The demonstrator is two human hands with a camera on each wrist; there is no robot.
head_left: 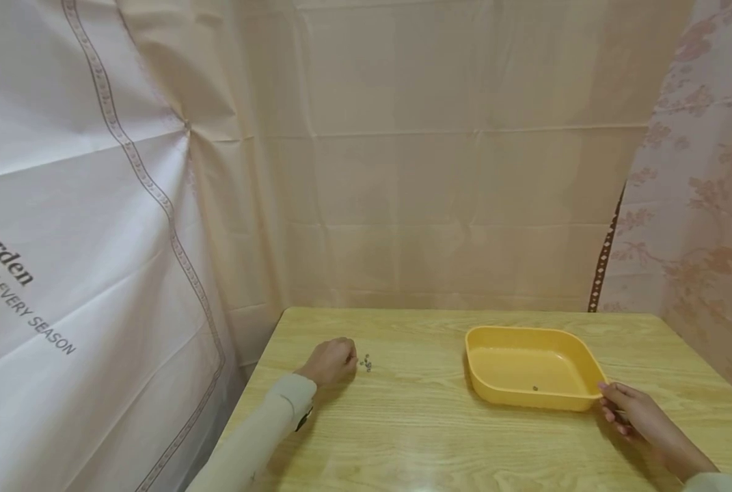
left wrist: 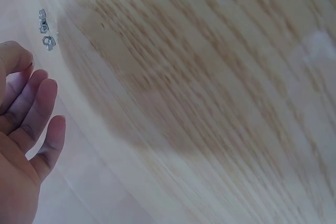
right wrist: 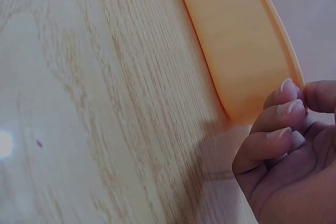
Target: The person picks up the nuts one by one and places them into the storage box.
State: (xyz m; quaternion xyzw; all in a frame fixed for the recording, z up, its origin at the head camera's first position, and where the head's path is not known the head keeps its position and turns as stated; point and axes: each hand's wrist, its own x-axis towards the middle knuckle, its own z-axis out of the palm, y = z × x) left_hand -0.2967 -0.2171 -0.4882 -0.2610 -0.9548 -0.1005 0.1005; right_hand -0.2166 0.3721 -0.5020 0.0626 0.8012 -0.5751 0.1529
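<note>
On the left of the table, my left hand [head_left: 331, 362] is beside a small cluster of metal nuts [head_left: 366, 363]. The left wrist view shows the nuts [left wrist: 47, 29] just past its fingertips, with the fingers [left wrist: 41, 103] bent and the thumb close to the index finger. I cannot tell whether a nut is between those tips. My right hand [head_left: 633, 413] pinches the near right corner of a yellow plastic tray [head_left: 528, 398]. Thumb and fingertips meet at the rim in the right wrist view, the other fingers [right wrist: 268, 142] curled below. One small nut [head_left: 535, 388] lies inside the tray.
The wood-grain table [head_left: 396, 437] carries everything. Pale cloth [head_left: 433, 171] hangs behind it, a printed white sheet [head_left: 95, 273] on the left and a floral one [head_left: 698, 205] on the right. A stretch of tabletop separates the nuts from the tray.
</note>
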